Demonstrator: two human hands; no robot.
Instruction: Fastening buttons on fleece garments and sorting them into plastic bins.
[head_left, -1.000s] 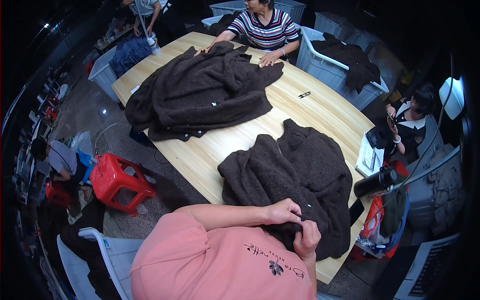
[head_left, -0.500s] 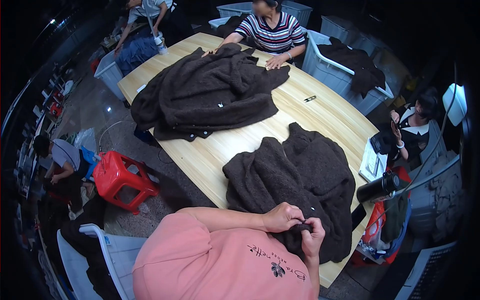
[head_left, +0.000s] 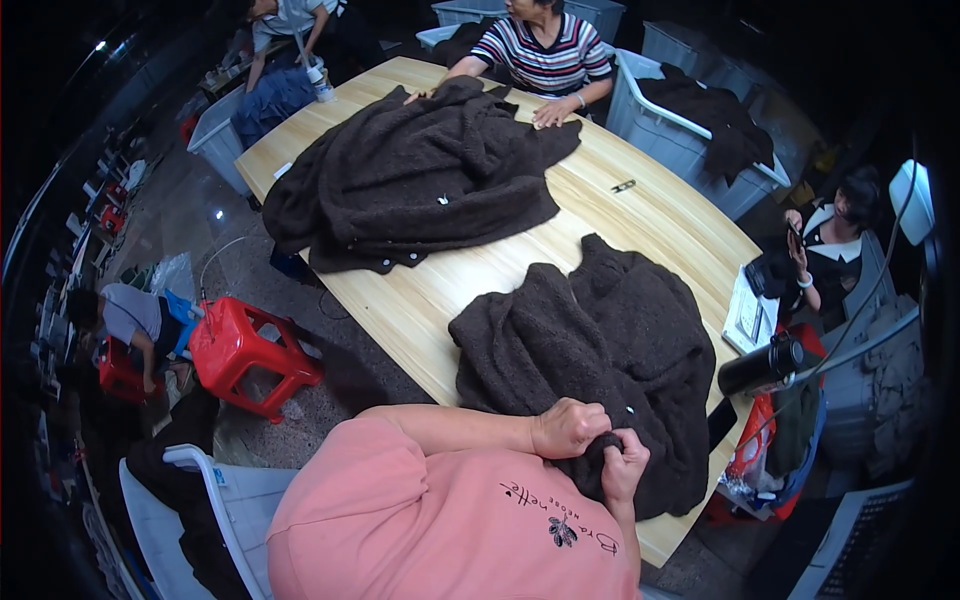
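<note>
A dark brown knitted garment (head_left: 640,335) lies in loose folds on the near part of the wooden table (head_left: 420,340). My left hand (head_left: 570,428) is closed, its fingers curled over the edge of the knit nearest me. Close beside it, my right hand (head_left: 625,465) pinches the same edge, and a small bunch of fabric stands up between the two. A small white spot, perhaps a button, shows on the knit just past my hands. The fingertips and what exactly they pinch are partly hidden.
Across the table, a person in a striped shirt (head_left: 545,60) rests both hands on another dark knit garment (head_left: 420,190) with white buttons. Thread snips (head_left: 623,186) lie right of it. A black bottle (head_left: 760,368) stands at the right edge; a red stool (head_left: 250,350) is left.
My left hand has curled into a tighter fist, and the bunched knit between my hands stands higher. Across the table, the other person's hands stay on their garment.
</note>
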